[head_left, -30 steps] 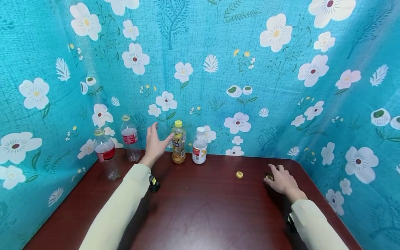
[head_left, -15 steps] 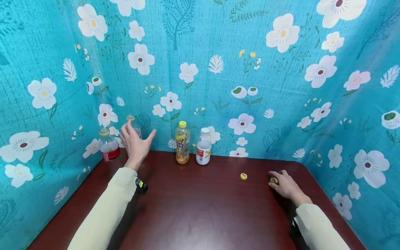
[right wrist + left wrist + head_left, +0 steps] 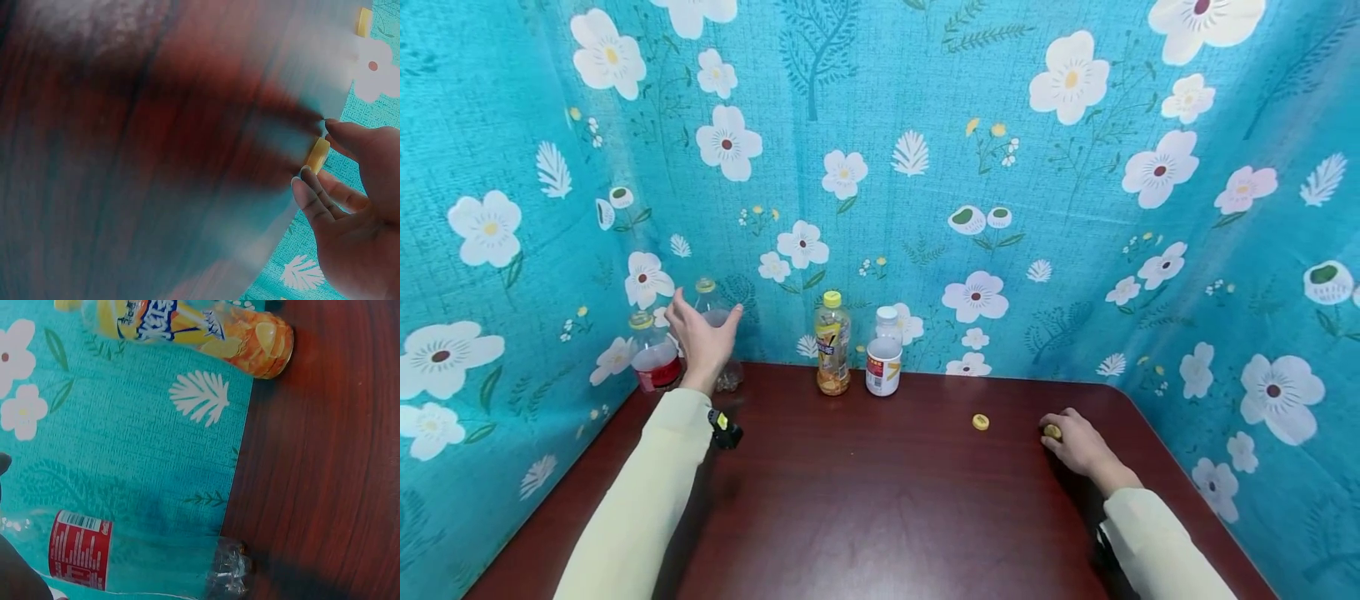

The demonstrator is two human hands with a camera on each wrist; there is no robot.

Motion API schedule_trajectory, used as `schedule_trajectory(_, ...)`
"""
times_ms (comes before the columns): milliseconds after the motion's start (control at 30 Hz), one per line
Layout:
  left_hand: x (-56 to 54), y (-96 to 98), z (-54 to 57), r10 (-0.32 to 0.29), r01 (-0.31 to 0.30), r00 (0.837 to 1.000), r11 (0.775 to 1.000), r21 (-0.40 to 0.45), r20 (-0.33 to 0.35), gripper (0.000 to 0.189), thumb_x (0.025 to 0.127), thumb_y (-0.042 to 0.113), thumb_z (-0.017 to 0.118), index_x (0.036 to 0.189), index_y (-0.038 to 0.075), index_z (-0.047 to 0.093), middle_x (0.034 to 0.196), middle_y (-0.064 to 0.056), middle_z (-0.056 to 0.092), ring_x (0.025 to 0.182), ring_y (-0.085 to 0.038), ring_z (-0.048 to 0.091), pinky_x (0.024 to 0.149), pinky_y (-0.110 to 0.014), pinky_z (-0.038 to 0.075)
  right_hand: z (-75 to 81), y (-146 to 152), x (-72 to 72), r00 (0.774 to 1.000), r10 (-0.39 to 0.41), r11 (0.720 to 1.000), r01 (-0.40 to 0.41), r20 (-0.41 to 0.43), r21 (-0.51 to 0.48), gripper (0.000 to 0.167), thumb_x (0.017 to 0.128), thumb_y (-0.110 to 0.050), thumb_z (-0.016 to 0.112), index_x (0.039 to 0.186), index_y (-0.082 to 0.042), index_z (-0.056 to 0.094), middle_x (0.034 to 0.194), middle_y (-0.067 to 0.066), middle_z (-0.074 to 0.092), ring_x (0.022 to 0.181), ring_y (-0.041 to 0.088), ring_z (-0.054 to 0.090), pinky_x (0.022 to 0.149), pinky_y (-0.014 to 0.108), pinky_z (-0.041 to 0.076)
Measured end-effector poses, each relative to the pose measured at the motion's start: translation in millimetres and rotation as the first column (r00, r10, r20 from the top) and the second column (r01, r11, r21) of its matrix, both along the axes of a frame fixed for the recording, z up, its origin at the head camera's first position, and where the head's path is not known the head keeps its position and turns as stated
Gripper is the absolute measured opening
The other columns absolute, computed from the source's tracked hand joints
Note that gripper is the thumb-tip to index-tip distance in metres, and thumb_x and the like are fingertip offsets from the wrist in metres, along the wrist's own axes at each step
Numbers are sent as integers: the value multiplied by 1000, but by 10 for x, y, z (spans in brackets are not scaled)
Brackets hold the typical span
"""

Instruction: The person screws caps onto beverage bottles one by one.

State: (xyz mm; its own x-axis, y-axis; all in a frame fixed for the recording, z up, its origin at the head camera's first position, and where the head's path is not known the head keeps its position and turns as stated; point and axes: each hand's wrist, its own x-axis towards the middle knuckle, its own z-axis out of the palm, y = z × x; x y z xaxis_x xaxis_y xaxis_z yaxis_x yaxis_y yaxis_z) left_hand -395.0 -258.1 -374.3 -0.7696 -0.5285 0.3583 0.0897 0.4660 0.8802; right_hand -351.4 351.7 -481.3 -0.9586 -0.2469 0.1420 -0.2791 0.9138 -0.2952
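Observation:
My left hand (image 3: 703, 342) is raised before the clear bottle with a red label (image 3: 81, 549), its thumb and fingers spread apart. In the head view the hand partly covers this bottle. A second red-labelled clear bottle (image 3: 657, 358) stands to its left. My right hand (image 3: 1081, 442) rests low over the table at the far right, around a yellow bottle cap (image 3: 317, 155). In the right wrist view that cap lies between thumb and fingers, with a gap on the thumb side and fingertips right at its other edge.
A yellow-capped tea bottle (image 3: 832, 346) and a white-capped bottle (image 3: 884, 358) stand near the back edge. Another yellow cap (image 3: 981, 422) lies left of my right hand. Blue floral cloth (image 3: 895, 183) walls in the dark red table (image 3: 880, 508) behind and at both sides.
My left hand has moved left, from beside the tea bottle to the clear bottle, over half covering it on the way. The right hand stays around its cap, having shifted only slightly.

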Motion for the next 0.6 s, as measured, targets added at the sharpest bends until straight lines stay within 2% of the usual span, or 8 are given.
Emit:
schedule_trajectory(233, -24, -96, 5, -57, 53, 995, 997, 55, 78, 101, 97, 50, 65, 163, 22, -6, 169, -17, -1, 155, -38, 9, 121, -61, 20, 43, -55, 8, 1000, -11, 1000, 11, -5, 4, 10, 92, -6, 71, 102, -3, 69, 100, 17, 60, 87, 31, 57, 76, 55, 53)
schedule_trajectory(333, -42, -130, -3, -81, 75, 992, 995, 65, 101, 98, 98, 46, 64, 163, 19, -5, 168, -21, 1, 154, -41, 10, 121, -61, 20, 44, -70, 22, 1000, -27, 1000, 27, -3, 13, 7, 92, -6, 72, 97, -6, 67, 95, 14, 59, 84, 29, 56, 73, 52, 52)
schedule_trajectory(600, -89, -145, -30, -66, 69, 986, 997, -15, 152, 82, 101, 42, 62, 161, 9, 17, 156, -28, 21, 141, -44, 33, 114, -59, 34, 41, -76, 38, 999, -52, 999, 52, 1, 12, 14, 90, -2, 72, 89, -10, 60, 86, 8, 55, 79, 25, 52, 66, 45, 48)
